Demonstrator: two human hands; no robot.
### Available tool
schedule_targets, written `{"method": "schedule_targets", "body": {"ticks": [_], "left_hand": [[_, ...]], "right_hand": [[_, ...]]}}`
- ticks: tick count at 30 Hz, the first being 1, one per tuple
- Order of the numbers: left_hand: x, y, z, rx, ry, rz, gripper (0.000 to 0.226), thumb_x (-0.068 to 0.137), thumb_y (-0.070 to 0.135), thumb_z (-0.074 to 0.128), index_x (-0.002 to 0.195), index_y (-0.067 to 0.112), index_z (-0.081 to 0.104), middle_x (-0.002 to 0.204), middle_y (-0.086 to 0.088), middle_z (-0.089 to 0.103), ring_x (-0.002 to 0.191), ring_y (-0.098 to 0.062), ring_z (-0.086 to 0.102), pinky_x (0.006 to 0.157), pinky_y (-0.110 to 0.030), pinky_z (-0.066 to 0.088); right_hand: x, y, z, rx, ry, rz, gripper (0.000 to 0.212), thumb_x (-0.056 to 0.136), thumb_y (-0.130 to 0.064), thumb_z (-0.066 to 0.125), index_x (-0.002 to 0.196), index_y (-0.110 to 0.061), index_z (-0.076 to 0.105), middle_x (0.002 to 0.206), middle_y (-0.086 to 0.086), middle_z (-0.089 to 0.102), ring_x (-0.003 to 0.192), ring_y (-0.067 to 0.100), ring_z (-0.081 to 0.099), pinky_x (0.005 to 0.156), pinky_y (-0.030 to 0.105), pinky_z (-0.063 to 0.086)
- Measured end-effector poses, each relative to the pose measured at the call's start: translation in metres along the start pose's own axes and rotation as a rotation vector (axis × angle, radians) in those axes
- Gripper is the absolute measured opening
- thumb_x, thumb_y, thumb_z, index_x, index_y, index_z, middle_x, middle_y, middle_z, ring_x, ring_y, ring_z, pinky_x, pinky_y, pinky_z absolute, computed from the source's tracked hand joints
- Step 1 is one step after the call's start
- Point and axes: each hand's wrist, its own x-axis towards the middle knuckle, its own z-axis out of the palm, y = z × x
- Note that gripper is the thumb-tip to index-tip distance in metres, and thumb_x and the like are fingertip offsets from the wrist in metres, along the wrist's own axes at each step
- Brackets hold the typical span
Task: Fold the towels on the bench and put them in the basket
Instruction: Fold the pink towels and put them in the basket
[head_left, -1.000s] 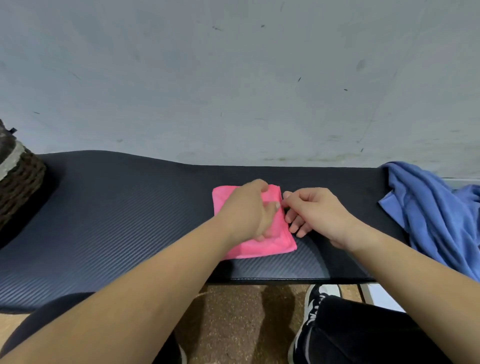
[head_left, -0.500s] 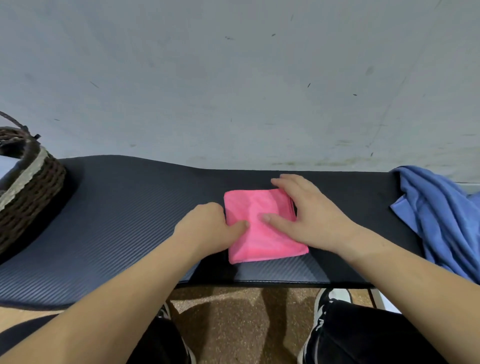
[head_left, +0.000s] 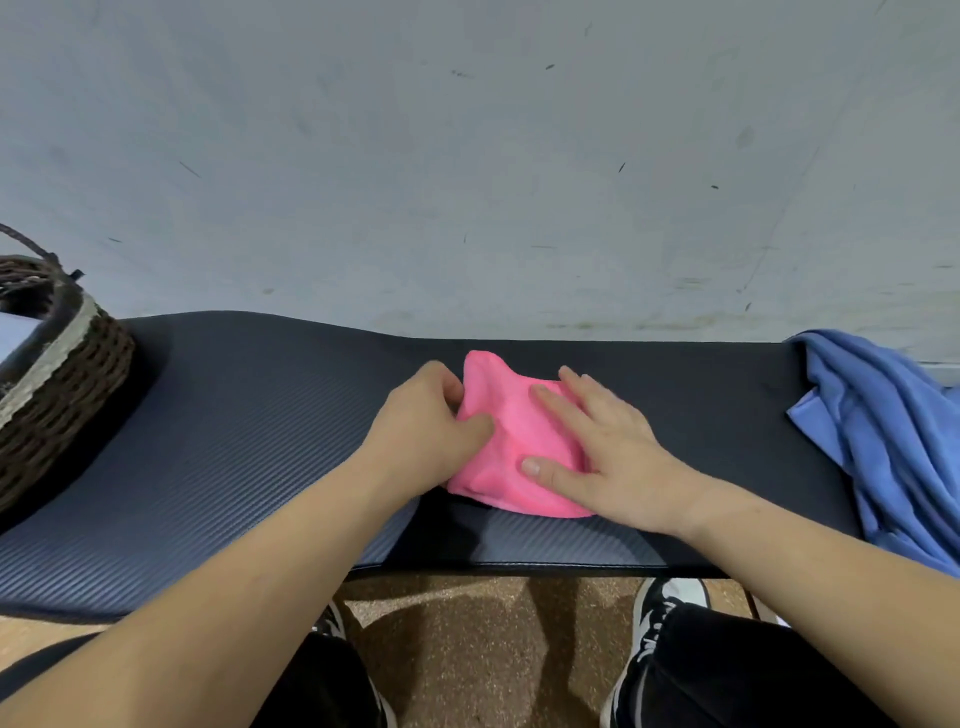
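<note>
Where the pink towel (head_left: 511, 447) is lying: mid-bench (head_left: 234, 441), between both hands, near the front edge.
left hand (head_left: 421, 441): pinching the towel's left edge, thumb lying on top, fingers curling beneath.
right hand (head_left: 608, 457): pressing flat on the towel's right half, fingers straight, gripping nothing.
towel's look: folded small, its far left corner bunching upward.
blue towel (head_left: 893, 431): lying crumpled at the bench's right end, well apart.
basket (head_left: 62, 384): sitting at the left end, well apart.

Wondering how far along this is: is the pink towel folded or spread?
Folded: the pink towel is a small thick pad, left hand gripping its raised edge, right hand flat on it.
</note>
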Motion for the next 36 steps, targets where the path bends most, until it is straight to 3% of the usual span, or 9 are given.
{"method": "schedule_targets", "body": {"ticks": [2, 5, 9, 13, 16, 21, 25, 32, 36], "left_hand": [[-0.001, 0.006, -0.008, 0.063, 0.028, 0.055, 0.028, 0.084, 0.032, 0.07, 0.106, 0.022, 0.057, 0.084, 0.008, 0.063, 0.079, -0.014, 0.063, 0.063, -0.032, 0.05], [-0.007, 0.022, -0.012, 0.165, 0.036, 0.144, 0.037, 0.085, 0.032, 0.065, 0.12, 0.023, 0.056, 0.083, 0.007, 0.065, 0.077, -0.019, 0.064, 0.06, -0.032, 0.045], [-0.017, 0.051, 0.006, 0.227, -0.033, 0.26, 0.046, 0.087, 0.041, 0.063, 0.128, 0.022, 0.054, 0.098, 0.002, 0.069, 0.087, -0.023, 0.067, 0.076, -0.042, 0.058], [-0.018, 0.061, 0.025, 0.185, -0.215, 0.277, 0.04, 0.098, 0.047, 0.058, 0.123, 0.016, 0.062, 0.099, -0.005, 0.071, 0.09, -0.024, 0.069, 0.083, -0.042, 0.056], [-0.011, 0.053, 0.025, 0.202, -0.313, 0.269, 0.037, 0.1, 0.029, 0.054, 0.134, 0.016, 0.061, 0.105, -0.006, 0.071, 0.089, -0.022, 0.069, 0.084, -0.04, 0.057], [-0.011, 0.038, 0.031, 0.536, -0.236, 0.377, 0.06, 0.093, 0.055, 0.06, 0.146, 0.028, 0.048, 0.139, 0.003, 0.048, 0.119, -0.022, 0.057, 0.094, -0.042, 0.053], [-0.011, 0.034, 0.05, 0.493, -0.248, 0.342, 0.07, 0.093, 0.057, 0.06, 0.151, 0.025, 0.039, 0.144, -0.002, 0.037, 0.12, -0.028, 0.056, 0.092, -0.042, 0.053], [-0.012, 0.027, 0.036, 0.472, -0.19, 0.052, 0.075, 0.069, 0.084, 0.063, 0.108, 0.021, 0.048, 0.108, 0.002, 0.05, 0.094, -0.022, 0.06, 0.079, -0.041, 0.055], [-0.013, 0.03, 0.038, 0.184, -0.33, 0.112, 0.04, 0.08, 0.053, 0.076, 0.091, 0.023, 0.051, 0.089, 0.006, 0.058, 0.081, -0.014, 0.058, 0.066, -0.032, 0.048]], "right_hand": [[0.002, 0.009, -0.01, 0.011, 0.164, 0.001, 0.09, 0.077, -0.088, 0.041, 0.154, -0.041, 0.042, 0.145, -0.002, 0.037, 0.137, 0.022, 0.034, 0.118, 0.047, 0.03], [0.002, 0.025, -0.016, 0.121, 0.167, 0.021, 0.082, 0.075, -0.079, 0.061, 0.145, -0.038, 0.055, 0.105, -0.007, 0.045, 0.101, 0.01, 0.051, 0.1, 0.038, 0.048], [0.0, 0.03, -0.015, 0.175, 0.092, 0.046, 0.083, 0.068, -0.079, 0.063, 0.142, -0.043, 0.057, 0.096, -0.008, 0.049, 0.096, 0.007, 0.053, 0.094, 0.034, 0.05], [0.001, 0.029, -0.019, 0.206, 0.076, 0.031, 0.04, 0.07, -0.065, 0.064, 0.106, -0.046, 0.064, 0.088, -0.002, 0.052, 0.088, 0.011, 0.052, 0.082, 0.035, 0.052], [0.0, 0.031, -0.02, 0.248, 0.072, 0.022, 0.041, 0.082, -0.043, 0.073, 0.122, -0.048, 0.064, 0.093, -0.002, 0.054, 0.085, 0.008, 0.051, 0.081, 0.024, 0.049], [0.004, 0.028, -0.024, 0.375, 0.092, 0.077, 0.033, 0.095, -0.022, 0.06, 0.117, -0.045, 0.069, 0.095, -0.007, 0.062, 0.082, 0.005, 0.057, 0.081, 0.021, 0.046], [0.008, 0.022, -0.029, 0.485, 0.138, 0.161, 0.017, 0.1, -0.041, 0.061, 0.098, -0.032, 0.076, 0.086, -0.013, 0.071, 0.073, 0.001, 0.06, 0.073, 0.02, 0.047], [0.022, 0.02, -0.023, 0.319, 0.138, 0.231, 0.016, 0.093, -0.04, 0.07, 0.084, -0.026, 0.071, 0.075, -0.007, 0.066, 0.064, 0.009, 0.055, 0.065, 0.027, 0.048], [0.019, 0.021, -0.03, 0.412, 0.11, 0.262, 0.025, 0.087, -0.025, 0.078, 0.11, -0.031, 0.07, 0.093, -0.005, 0.069, 0.072, 0.009, 0.06, 0.077, 0.026, 0.054]]}}
